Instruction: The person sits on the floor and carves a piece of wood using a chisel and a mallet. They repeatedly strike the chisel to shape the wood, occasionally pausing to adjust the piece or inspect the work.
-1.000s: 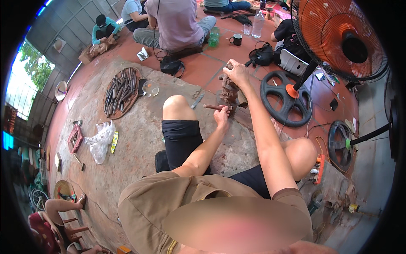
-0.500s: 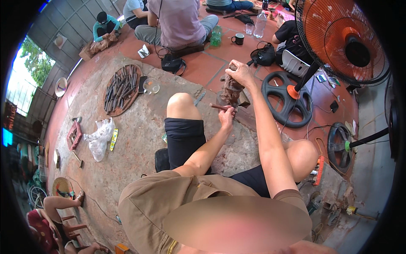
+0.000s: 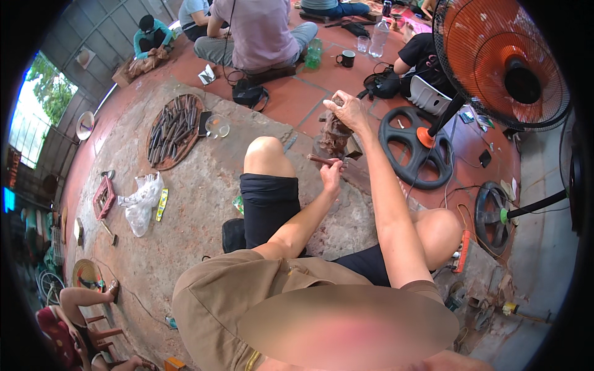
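Note:
A brown carved wooden figure (image 3: 335,137) stands in front of me, just beyond my knees. My right hand (image 3: 350,113) is closed around its top, the arm stretched out. Lower down, my left hand (image 3: 332,176) grips a carving chisel (image 3: 320,160) close to the figure's base. The chisel's brown handle points left out of my fingers; its blade end is mostly hidden by them. A block-like piece (image 3: 354,148) sits against the figure's right side.
A round tray (image 3: 162,164) of several dark-handled tools lies left, beside a phone and a glass dish (image 3: 218,125). A standing fan (image 3: 433,139) is close on the right. Other people sit ahead. A plastic bag (image 3: 143,207) and a power strip (image 3: 461,252) lie on the floor.
The whole view has shifted slightly. My right hand has changed its hold a little on the figure's top; the left still holds the chisel near the base.

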Tool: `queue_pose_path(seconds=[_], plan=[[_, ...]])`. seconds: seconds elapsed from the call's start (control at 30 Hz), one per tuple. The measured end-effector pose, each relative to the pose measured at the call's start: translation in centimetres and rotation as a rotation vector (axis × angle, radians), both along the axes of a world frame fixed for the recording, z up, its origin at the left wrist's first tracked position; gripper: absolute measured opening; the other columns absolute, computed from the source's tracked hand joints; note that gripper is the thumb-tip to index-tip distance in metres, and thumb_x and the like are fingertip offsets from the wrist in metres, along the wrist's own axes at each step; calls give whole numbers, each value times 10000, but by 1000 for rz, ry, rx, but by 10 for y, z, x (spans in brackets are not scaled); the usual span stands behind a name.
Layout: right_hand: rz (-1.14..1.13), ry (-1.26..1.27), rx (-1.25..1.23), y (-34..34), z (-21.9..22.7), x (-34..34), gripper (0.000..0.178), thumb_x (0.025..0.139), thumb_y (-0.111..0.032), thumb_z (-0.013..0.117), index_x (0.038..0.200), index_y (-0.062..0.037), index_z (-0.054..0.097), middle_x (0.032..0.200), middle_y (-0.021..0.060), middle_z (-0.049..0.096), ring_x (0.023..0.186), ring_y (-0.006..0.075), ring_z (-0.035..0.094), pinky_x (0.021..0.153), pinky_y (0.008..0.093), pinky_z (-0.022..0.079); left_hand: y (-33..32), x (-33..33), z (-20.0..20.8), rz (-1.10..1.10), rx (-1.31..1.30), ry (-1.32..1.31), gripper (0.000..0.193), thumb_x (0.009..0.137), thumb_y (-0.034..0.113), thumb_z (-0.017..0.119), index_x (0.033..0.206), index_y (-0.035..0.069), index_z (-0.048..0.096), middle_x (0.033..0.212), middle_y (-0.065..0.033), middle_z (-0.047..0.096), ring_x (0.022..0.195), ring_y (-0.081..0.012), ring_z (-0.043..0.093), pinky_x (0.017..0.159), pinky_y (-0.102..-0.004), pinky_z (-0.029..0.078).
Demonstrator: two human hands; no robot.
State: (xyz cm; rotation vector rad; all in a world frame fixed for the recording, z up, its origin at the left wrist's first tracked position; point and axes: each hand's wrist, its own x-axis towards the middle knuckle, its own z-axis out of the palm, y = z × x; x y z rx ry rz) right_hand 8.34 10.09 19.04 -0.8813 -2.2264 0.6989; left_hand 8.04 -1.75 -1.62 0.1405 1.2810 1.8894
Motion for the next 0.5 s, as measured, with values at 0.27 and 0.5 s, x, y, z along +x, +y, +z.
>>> queue_pose_path(seconds=[0.27, 0.5], plan=[[10, 26, -14, 0, -3, -1, 487, 816, -559, 651, 909, -81, 658, 813, 163, 689, 826, 348, 675, 707, 443, 503, -2, 4, 9, -29, -15, 11, 171, 829, 75, 661, 978, 13, 603, 759, -28, 613, 610, -92, 558, 528, -230, 440], [16, 14, -21, -1, -4, -4, 478, 822, -551, 650, 936, -87, 652, 859, 168, 695, 876, 348, 675, 735, 440, 509, -4, 3, 11, -16, 7, -1, 162, 831, 72, 657, 972, 12, 602, 752, -31, 609, 604, -95, 555, 523, -231, 434]])
